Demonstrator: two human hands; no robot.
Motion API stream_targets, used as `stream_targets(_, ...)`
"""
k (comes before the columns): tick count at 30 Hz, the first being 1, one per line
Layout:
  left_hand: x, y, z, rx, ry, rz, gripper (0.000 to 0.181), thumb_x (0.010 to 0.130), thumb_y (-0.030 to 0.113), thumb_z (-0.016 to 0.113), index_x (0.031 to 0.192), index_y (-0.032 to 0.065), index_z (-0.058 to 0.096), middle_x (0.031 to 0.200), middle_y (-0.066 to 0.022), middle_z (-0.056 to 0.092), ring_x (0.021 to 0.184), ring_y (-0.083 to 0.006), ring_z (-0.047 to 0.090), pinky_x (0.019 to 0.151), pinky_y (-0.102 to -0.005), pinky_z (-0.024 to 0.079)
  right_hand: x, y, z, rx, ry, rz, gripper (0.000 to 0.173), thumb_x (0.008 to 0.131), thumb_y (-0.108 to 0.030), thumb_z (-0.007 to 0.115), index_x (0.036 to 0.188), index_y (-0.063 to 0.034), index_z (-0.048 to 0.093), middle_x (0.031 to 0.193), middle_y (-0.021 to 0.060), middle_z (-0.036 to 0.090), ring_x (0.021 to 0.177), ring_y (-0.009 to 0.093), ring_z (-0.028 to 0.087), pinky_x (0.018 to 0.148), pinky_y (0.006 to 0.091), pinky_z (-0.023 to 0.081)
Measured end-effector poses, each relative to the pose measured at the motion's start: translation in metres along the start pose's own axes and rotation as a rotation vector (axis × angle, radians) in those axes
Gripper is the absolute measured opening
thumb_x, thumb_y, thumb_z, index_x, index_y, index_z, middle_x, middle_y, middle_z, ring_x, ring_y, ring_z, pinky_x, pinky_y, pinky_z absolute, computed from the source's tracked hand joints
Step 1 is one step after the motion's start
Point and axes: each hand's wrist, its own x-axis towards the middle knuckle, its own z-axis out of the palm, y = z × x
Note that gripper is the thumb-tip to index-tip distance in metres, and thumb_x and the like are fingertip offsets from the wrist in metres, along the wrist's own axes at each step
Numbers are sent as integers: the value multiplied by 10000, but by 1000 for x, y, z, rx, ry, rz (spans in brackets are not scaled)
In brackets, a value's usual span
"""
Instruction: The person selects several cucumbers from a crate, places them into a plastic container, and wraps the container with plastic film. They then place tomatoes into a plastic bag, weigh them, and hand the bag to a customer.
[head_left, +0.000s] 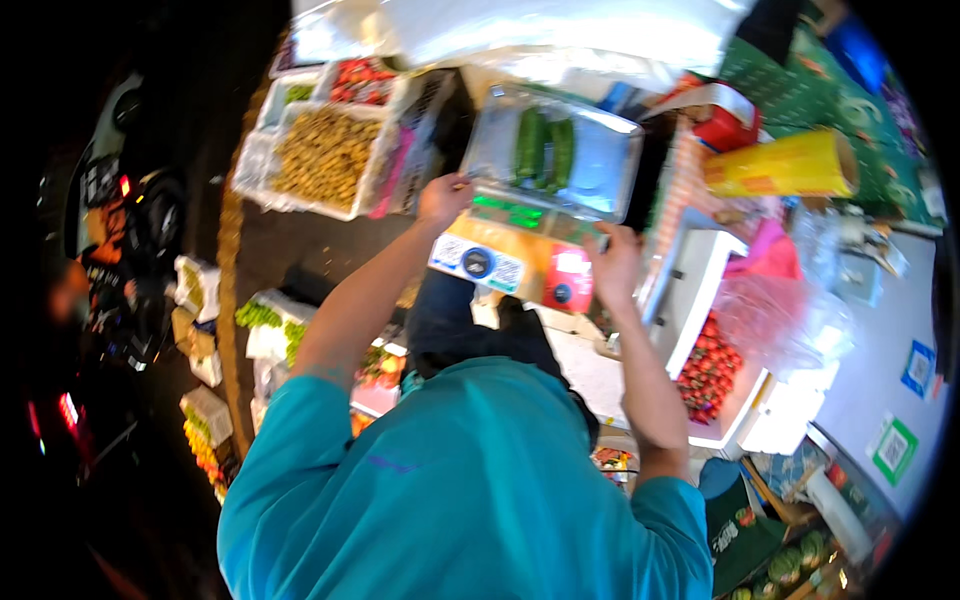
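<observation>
Straight ahead, a shiny metal tray (630, 172) sits on a weighing scale with a lit green display (508, 211). Two green cucumbers or similar long vegetables (544, 150) lie side by side in the tray. My left hand (446, 201) is at the tray's near left corner, its fingers bent together; whether they pinch something is too blurred to tell. At the scale's right front edge is my right hand (616, 262), fingers curled at the casing, their grip unclear. Printed codes (477, 262) and a red sticker (570, 279) are on the scale's yellow front, between my forearms.
White foam boxes at left hold small tan produce (328, 156) and red fruit (362, 81). At right are a yellow roll (784, 165), thin plastic bags (787, 319) and a foam box of small red fruit (709, 371). Vehicles stand in the dark at far left.
</observation>
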Motion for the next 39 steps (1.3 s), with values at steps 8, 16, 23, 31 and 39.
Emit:
stream_targets(8,-29,74,43,73,-164,32,255,913,238,700,860,-12,709,671,-62,673,575,-120,621,548,-284,510,22,30,-28,-49,115,238,324,845,-239,702,1088,-25,677,1141,176,619,1102,369,577,956,443,466)
stream_targets(16,-3,208,214,-468,-627,192,301,958,170,656,1211,10,629,1064,-87,705,935,-141,678,820,-286,545,35,156,-9,-704,63,177,798,834,-209,652,1493,45,281,1554,299,232,1434,471,241,1182,523,248)
stream_targets(23,90,309,349,-784,-253,150,592,982,450,566,1414,55,477,1333,-44,556,1214,-131,509,962,-335,431,41,165,-6,-463,74,92,871,796,-218,638,1517,48,229,1568,301,206,1436,498,220,1199,535,206)
stream_targets(31,145,384,371,-1344,-273,-300,362,1004,396,550,1158,83,649,1148,-75,674,1141,-175,587,990,-303,430,48,172,-8,-476,9,139,830,783,-221,643,1461,117,305,1530,361,232,1433,496,237,1226,505,193)
stream_targets(39,159,407,368,-1122,-340,111,420,1008,423,501,1227,95,645,1282,-48,620,1265,-173,470,1118,-375,261,49,173,-9,-432,26,134,811,797,-198,633,1475,87,291,1560,341,190,1432,526,217,1204,540,215)
